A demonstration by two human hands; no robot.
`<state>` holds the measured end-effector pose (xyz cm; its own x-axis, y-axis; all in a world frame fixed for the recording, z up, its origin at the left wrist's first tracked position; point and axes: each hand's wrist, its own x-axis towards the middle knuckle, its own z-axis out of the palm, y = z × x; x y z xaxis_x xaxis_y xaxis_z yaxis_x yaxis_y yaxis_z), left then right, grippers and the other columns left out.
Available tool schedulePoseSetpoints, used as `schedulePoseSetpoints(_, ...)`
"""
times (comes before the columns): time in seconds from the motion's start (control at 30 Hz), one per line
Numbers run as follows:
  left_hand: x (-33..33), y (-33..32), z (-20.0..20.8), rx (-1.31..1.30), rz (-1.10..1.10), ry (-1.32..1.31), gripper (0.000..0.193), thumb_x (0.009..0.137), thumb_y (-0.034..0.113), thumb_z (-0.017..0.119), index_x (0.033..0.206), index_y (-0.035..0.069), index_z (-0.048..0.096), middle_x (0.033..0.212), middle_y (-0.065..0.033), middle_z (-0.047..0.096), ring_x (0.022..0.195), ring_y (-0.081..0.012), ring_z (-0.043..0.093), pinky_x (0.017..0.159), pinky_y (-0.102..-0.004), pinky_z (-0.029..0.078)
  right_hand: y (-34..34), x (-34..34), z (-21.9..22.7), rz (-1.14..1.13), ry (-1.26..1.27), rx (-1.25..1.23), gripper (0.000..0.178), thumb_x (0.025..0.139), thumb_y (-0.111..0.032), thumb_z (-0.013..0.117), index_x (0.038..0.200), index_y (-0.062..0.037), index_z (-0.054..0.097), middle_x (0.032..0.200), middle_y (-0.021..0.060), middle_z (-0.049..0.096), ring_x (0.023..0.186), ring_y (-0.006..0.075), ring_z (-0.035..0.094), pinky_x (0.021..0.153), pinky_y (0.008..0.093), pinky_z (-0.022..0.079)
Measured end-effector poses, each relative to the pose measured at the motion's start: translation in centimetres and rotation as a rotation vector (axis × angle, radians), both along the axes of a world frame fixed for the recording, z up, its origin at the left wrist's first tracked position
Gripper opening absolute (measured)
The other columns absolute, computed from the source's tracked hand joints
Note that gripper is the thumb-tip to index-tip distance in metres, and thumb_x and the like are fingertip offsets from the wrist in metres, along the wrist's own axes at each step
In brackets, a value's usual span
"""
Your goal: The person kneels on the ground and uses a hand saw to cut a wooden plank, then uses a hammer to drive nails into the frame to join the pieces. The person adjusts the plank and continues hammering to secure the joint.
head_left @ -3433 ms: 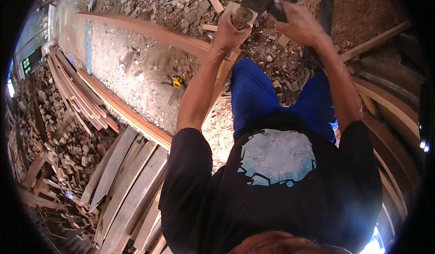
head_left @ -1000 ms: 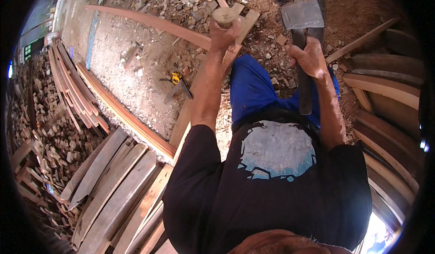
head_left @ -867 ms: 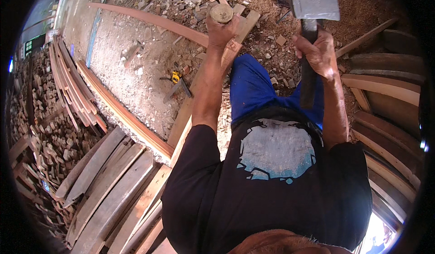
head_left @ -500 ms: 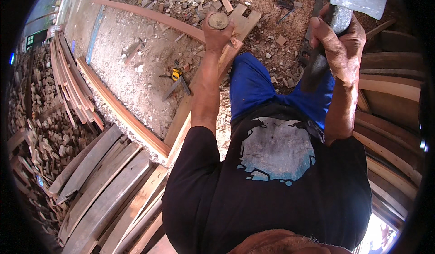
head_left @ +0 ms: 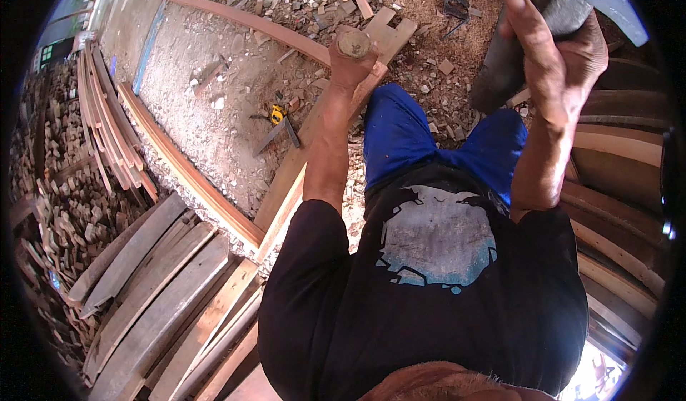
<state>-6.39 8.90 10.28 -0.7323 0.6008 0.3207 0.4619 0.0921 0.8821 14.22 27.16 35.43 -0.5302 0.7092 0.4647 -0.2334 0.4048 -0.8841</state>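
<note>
Down at the far left, a heap of small wood offcuts [head_left: 68, 208] lies beside a row of long curved planks [head_left: 107, 126] leaning on edge, with broad grey boards [head_left: 153, 286] stacked flat nearer the lower edge. Moving right, a yellow tape measure [head_left: 277, 115] sits on the gravel and rubble, near a long pale plank [head_left: 314, 144] that runs up toward the person's knees. The left hand [head_left: 350, 65] is clenched around a round wooden peg [head_left: 354, 42], held upright with its cut end facing the camera, right over the upper end of that plank. Blue trousers [head_left: 407, 136] and a black shirt [head_left: 429, 286] fill the middle. Further right, the right hand [head_left: 561, 58] is raised high and wrapped tight on the dark handle of an axe [head_left: 572, 4], whose grey metal head reaches the upper right rim. Curved dark boards [head_left: 622, 179] line the right side
</note>
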Motion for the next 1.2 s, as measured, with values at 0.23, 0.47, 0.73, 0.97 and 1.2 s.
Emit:
schedulePoseSetpoints(0.23,1.2,-0.5,-0.9,0.184,0.003,-0.066,0.034,0.080,0.003,0.082,0.110,0.001,0.067,0.099,-0.0073,0.073,0.092,-0.0181,0.071,0.082,-0.0332,0.057,-2.8,-5.3,-12.4,0.334,-0.705,0.696,0.015,0.089,-0.013,0.075,0.098,-0.0014,0.072,0.079,0.0175,0.073,0.077,0.0385,0.073,0.064,0.0497,0.056)
schedulePoseSetpoints(0.47,0.5,1.5,-0.1,0.290,0.117,-0.049,0.041,0.083,0.004,0.083,0.119,-0.001,0.066,0.106,-0.0078,0.073,0.099,-0.0205,0.070,0.088,-0.0360,0.057,-3.1,-4.2,-10.1,0.484,-0.726,0.385,0.031,0.090,-0.011,0.075,0.115,0.0053,0.066,0.086,0.0204,0.073,0.079,0.0317,0.074,0.074,0.0456,0.059)
schedulePoseSetpoints(0.73,-1.3,0.7,-2.5,0.226,0.212,-0.175,0.024,0.081,0.001,0.081,0.098,0.003,0.064,0.087,-0.0025,0.070,0.081,-0.0150,0.069,0.073,-0.0319,0.056,-0.4,-1.3,-1.6,0.289,-0.255,0.062,0.019,0.097,-0.009,0.077,0.111,0.0033,0.070,0.087,0.0029,0.071,0.069,0.0091,0.065,0.059,0.0257,0.054)
schedulePoseSetpoints(0.97,-0.3,0.9,-0.8,0.178,0.005,-0.035,0.020,0.083,0.003,0.081,0.088,0.004,0.062,0.079,-0.0025,0.067,0.072,-0.0140,0.065,0.066,-0.0325,0.053,1.2,-1.8,5.6,0.185,0.380,-0.272,0.018,0.098,-0.016,0.075,0.109,-0.0028,0.069,0.066,0.0014,0.063,0.051,0.0093,0.055,0.049,0.0257,0.046)
schedulePoseSetpoints(1.2,2.6,1.4,2.1,0.165,-0.090,-0.009,0.027,0.083,0.005,0.083,0.105,0.002,0.066,0.097,-0.0067,0.074,0.087,-0.0161,0.070,0.077,-0.0334,0.057,0.4,-3.9,-11.7,0.184,-0.388,0.546,0.019,0.093,-0.015,0.077,0.106,-0.0017,0.071,0.079,0.0088,0.070,0.070,0.0191,0.068,0.066,0.0383,0.055)
